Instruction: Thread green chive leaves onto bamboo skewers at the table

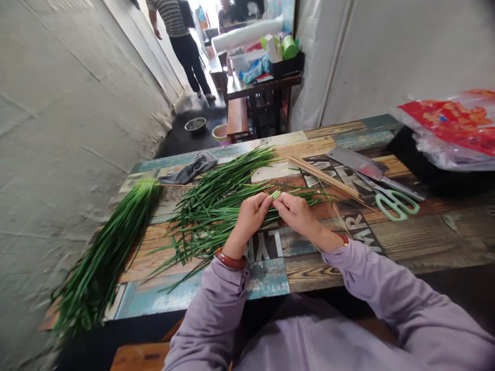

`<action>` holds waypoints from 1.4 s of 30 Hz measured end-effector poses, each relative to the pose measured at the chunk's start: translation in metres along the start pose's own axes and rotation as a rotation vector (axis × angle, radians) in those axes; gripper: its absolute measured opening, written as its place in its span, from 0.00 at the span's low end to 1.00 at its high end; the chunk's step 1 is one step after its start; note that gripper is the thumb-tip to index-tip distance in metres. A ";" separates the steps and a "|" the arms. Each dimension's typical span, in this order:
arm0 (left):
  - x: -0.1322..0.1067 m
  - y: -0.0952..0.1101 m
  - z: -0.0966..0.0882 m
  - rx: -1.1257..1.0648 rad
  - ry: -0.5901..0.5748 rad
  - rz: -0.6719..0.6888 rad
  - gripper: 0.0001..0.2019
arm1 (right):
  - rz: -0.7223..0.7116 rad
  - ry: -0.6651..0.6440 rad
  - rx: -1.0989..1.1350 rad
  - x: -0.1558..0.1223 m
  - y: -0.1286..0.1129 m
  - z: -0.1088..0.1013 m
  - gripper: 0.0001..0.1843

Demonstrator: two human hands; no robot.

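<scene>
My left hand (250, 215) and my right hand (297, 212) meet over the middle of the patterned wooden table (417, 232). Both are closed in a pinch on the cut ends of a few green chive stalks (275, 194). The stalks run back to the left into a loose pile of chives (216, 206). A tidy thick bundle of chives (108, 252) lies along the table's left edge. Thin bamboo skewers (323, 178) lie just beyond my right hand.
A cleaver (358, 164) and green-handled scissors (394, 202) lie right of the skewers. A grey cloth (189, 169) sits at the far left corner. A red-printed plastic bag (452, 126) rests on a black box at right. A person (181, 41) stands in the aisle beyond.
</scene>
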State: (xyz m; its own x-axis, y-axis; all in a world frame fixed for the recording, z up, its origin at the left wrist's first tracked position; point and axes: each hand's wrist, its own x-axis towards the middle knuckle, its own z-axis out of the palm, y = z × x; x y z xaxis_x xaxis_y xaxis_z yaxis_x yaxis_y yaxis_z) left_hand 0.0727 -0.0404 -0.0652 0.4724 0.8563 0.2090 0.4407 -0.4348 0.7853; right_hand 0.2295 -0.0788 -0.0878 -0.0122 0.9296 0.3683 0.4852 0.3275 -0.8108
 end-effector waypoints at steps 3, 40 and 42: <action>0.000 0.001 0.000 0.031 0.005 0.013 0.19 | 0.116 -0.060 0.120 0.000 -0.003 -0.001 0.15; 0.032 -0.028 -0.009 0.016 0.190 -0.065 0.02 | 0.286 0.091 0.425 0.004 0.006 0.005 0.13; 0.023 -0.023 -0.006 -0.111 0.182 -0.090 0.04 | 0.301 0.086 0.477 0.002 0.001 0.003 0.15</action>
State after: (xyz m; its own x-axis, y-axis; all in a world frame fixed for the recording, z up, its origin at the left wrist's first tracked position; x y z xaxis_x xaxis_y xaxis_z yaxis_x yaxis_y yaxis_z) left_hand 0.0689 -0.0091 -0.0745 0.2848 0.9308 0.2290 0.3834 -0.3296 0.8628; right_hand 0.2271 -0.0761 -0.0890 0.1459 0.9833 0.1089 0.0071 0.1091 -0.9940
